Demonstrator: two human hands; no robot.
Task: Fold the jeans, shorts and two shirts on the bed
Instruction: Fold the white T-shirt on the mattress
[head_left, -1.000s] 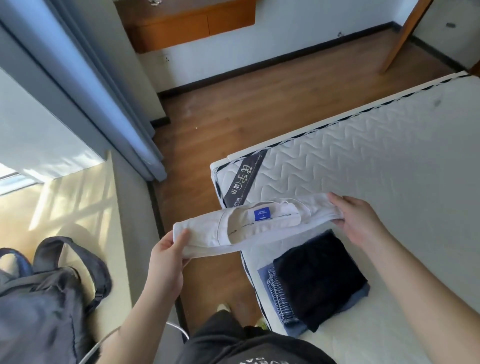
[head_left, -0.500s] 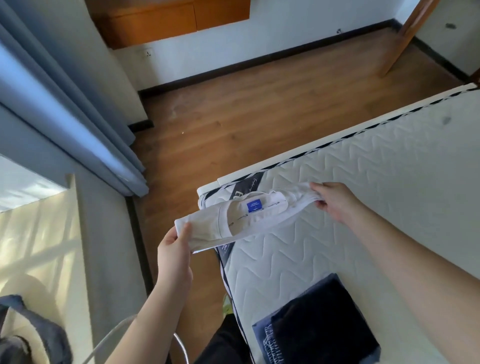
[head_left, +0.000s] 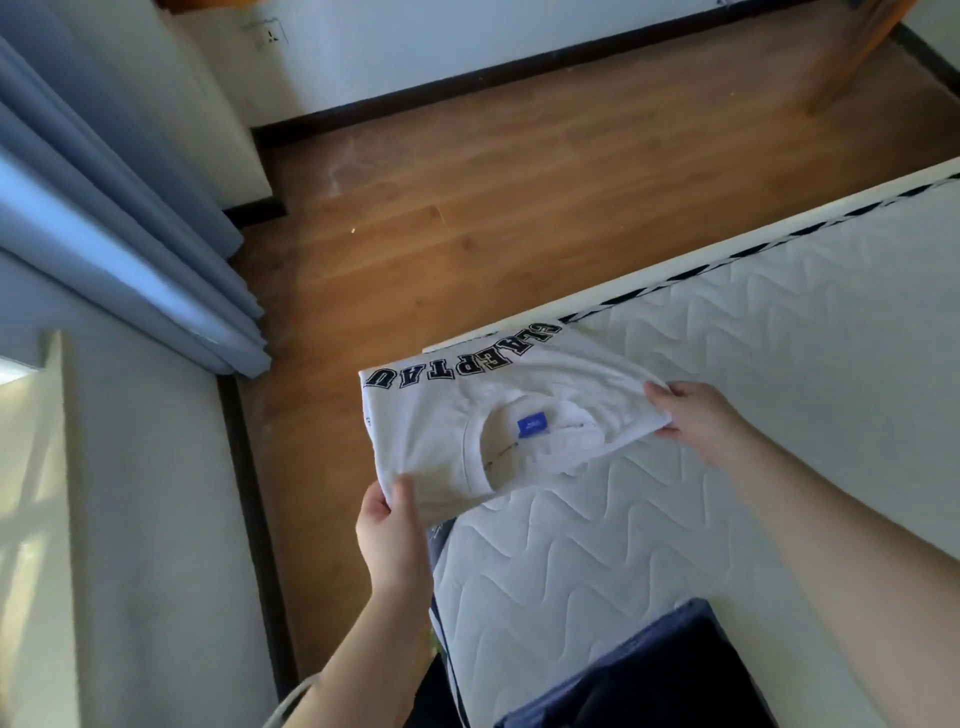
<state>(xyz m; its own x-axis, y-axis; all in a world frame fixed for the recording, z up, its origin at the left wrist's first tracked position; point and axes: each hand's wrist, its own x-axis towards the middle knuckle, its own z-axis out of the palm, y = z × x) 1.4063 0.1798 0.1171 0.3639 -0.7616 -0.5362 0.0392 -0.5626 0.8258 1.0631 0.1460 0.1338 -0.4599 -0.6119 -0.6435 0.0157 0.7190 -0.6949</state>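
Shirt, white with black block lettering along its far edge, is held at two corners. The left hand pinches the near-left corner, thumb on top of the cloth and the other fingers hidden beneath it. The right hand pinches the right edge, fingers curled round the fabric. Between the two grips the shirt looks already doubled over, collar and blue neck label facing up. It lies low over the corner of the mattress; whether its far edge touches the quilted surface or hangs just above it I cannot tell.

Nearer than the hands, at the bottom edge of the view, sits a folded pile: a black garment on top of blue denim, probably the shorts and the jeans, though little of either shows. Past the far side of the shirt is wooden floor, and left of the left hand hangs a blue curtain.

By my reading two pieces are folded and stacked, and this shirt is folded and about to be laid down. No second shirt is in view, so I cannot say whether it is done.
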